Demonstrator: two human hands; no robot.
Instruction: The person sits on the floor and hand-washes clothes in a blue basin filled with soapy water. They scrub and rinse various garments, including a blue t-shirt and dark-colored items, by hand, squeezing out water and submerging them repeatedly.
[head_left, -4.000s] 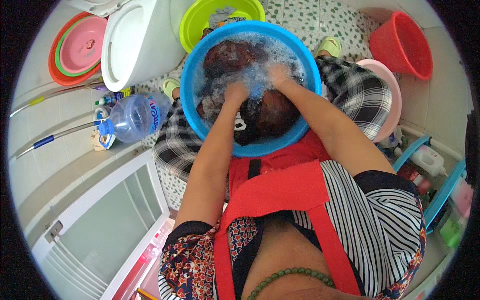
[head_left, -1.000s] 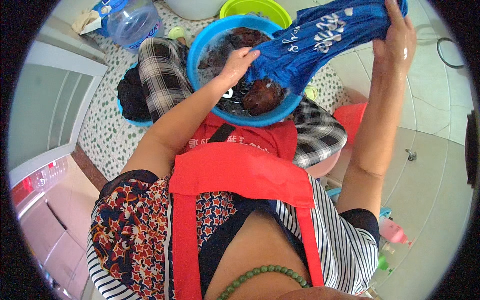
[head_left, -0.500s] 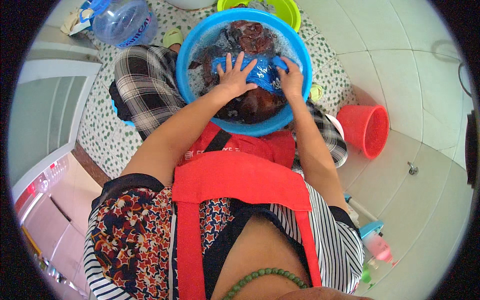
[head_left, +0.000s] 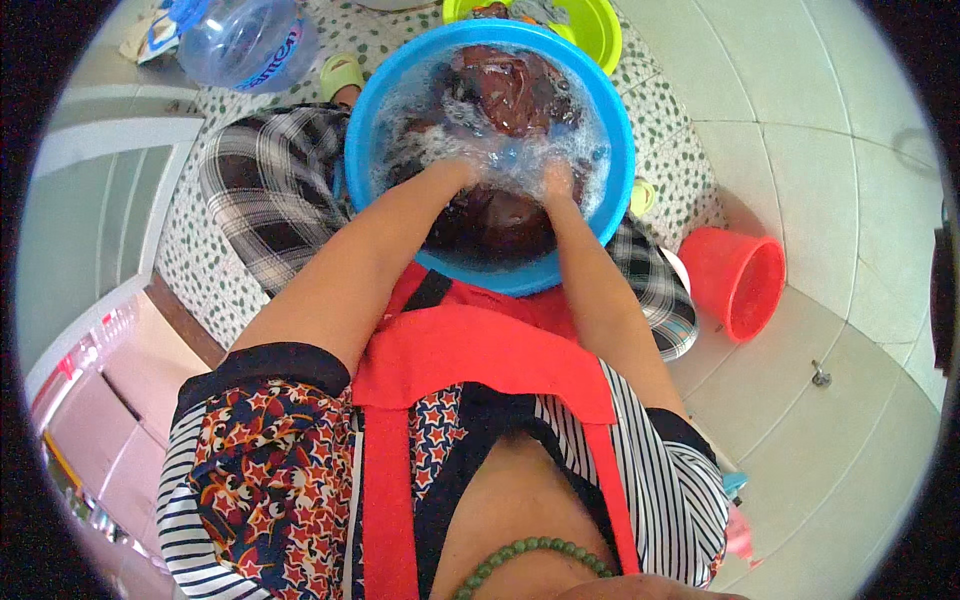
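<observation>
Soapy water fills a round blue basin (head_left: 363, 215) between my knees. Both of my hands are pushed down into it. My left hand (head_left: 462, 172) is under the foam from the wrist on, and its fingers are hidden. Close by on the right, my right hand (head_left: 558, 178) is sunk in the same way, its fingers also out of sight. A faint patch of blue cloth (head_left: 512, 156) shows through the froth between them. Dark brown, wet cloth (head_left: 510, 90) bulges up beyond my hands, and more brown cloth (head_left: 500, 215) lies on the near side.
A yellow-green basin (head_left: 605, 35) holding cloth stands behind the blue one. To the right is a red bucket (head_left: 735, 285) by the tiled wall. A large clear bottle (head_left: 245, 45) is at the far left, near a door (head_left: 100, 220).
Both hands have gone from the surface down into the water. The blue cloth with white lettering, which lay under them on top, is now mostly submerged, and the water is splashing and foaming.
</observation>
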